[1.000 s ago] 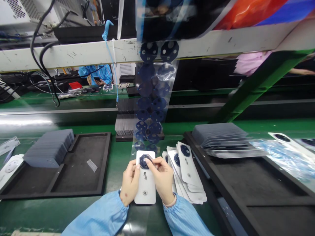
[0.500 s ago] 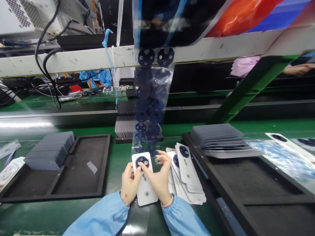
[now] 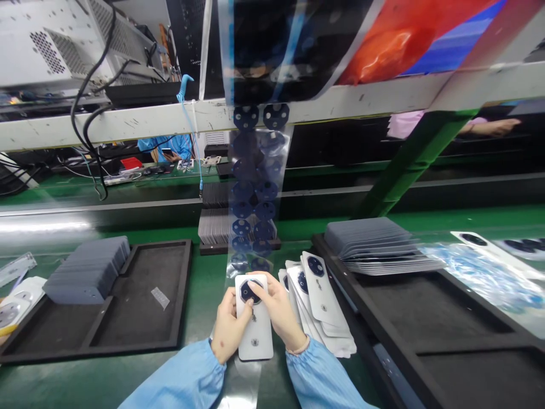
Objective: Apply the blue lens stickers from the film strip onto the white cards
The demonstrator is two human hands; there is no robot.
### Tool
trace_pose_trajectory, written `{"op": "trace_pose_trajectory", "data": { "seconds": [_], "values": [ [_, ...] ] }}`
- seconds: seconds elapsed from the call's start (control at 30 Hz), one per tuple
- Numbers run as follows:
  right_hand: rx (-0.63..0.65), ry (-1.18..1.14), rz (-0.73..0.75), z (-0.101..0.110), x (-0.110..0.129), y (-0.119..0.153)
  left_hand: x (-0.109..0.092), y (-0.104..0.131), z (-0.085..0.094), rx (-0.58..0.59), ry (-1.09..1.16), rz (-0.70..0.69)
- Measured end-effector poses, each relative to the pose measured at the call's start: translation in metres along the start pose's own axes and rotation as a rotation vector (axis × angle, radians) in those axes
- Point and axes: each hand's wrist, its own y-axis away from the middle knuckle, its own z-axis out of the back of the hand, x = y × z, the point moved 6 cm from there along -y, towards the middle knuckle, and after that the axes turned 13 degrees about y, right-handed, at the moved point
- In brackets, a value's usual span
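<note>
A white phone back cover (image 3: 255, 335) with a dark round camera patch (image 3: 250, 291) at its top is held upright in front of me. My left hand (image 3: 230, 328) grips its left edge, thumb on the face just under the patch. On the other side, my right hand (image 3: 279, 309) holds the upper right edge, its thumb pressing on the dark patch. Right of my hands lies a fanned pile of similar white covers (image 3: 324, 307), also with dark camera patches. Behind the held cover hangs a clear strip of dark blue round stickers (image 3: 242, 210).
To the left is a black tray (image 3: 140, 349) with a stack of grey panels (image 3: 87, 270) and a small clear film piece (image 3: 160, 297). Another black tray (image 3: 462, 343) with grey panels (image 3: 368, 241) stands right. A rack of thin panels (image 3: 213, 222) is behind. A co-worker's hand (image 3: 496, 128) shows far right.
My right hand's fingers, raised and apart before, have come down around the cover's upper right edge. Both thumbs now rest on the cover. The view has shifted slightly.
</note>
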Motion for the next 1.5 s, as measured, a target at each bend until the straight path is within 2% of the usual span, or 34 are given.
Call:
{"op": "trace_pose_trajectory", "data": {
  "seconds": [0.2, 0.4, 0.47, 0.67, 0.73, 0.83, 0.9, 1.0, 1.1, 1.2, 1.27, 1.33, 1.4, 1.5],
  "values": [
    [0.062, -0.061, -0.043, -0.001, 0.005, 0.000, -0.009, -0.003, -0.002, -0.026, 0.105, 0.050],
    [0.290, -0.138, -0.036, -0.013, 0.008, 0.004, -0.012, -0.007, 0.003, -0.066, 0.195, 0.097],
    [0.249, -0.102, -0.027, -0.013, 0.004, 0.002, -0.008, -0.007, 0.003, -0.048, 0.219, 0.100],
    [-0.086, 0.142, -0.001, 0.005, -0.003, -0.003, -0.003, 0.000, -0.011, 0.122, 0.254, 0.148],
    [-0.139, 0.212, 0.058, 0.008, 0.004, 0.004, -0.004, 0.002, -0.013, 0.150, 0.257, 0.163],
    [-0.228, 0.420, 0.222, 0.006, 0.019, 0.028, -0.009, 0.001, -0.008, 0.107, 0.268, 0.114],
    [-0.217, 0.683, 0.337, -0.004, 0.025, 0.047, -0.010, 0.001, -0.006, 0.092, 0.287, 0.116],
    [-0.162, 1.000, 0.418, -0.013, 0.020, 0.067, -0.009, 0.005, -0.012, 0.164, 0.298, 0.181],
    [-0.218, 1.110, 0.440, 0.007, 0.019, 0.067, -0.014, 0.010, -0.020, 0.278, 0.263, 0.144],
    [-0.318, 1.169, 0.394, 0.049, 0.023, 0.048, -0.016, 0.013, -0.024, 0.346, 0.232, 0.131],
    [-0.384, 1.194, 0.281, 0.080, 0.021, 0.031, -0.012, 0.013, -0.025, 0.367, 0.214, 0.175],
    [-0.388, 1.257, 0.141, 0.102, 0.014, 0.018, -0.003, 0.013, -0.029, 0.384, 0.206, 0.249],
    [-0.364, 1.355, 0.049, 0.111, 0.005, 0.011, 0.011, 0.013, -0.035, 0.341, 0.210, 0.362],
    [-0.322, 1.475, 0.016, 0.110, -0.004, 0.011, 0.028, 0.011, -0.046, 0.212, 0.207, 0.502]
  ]
}}
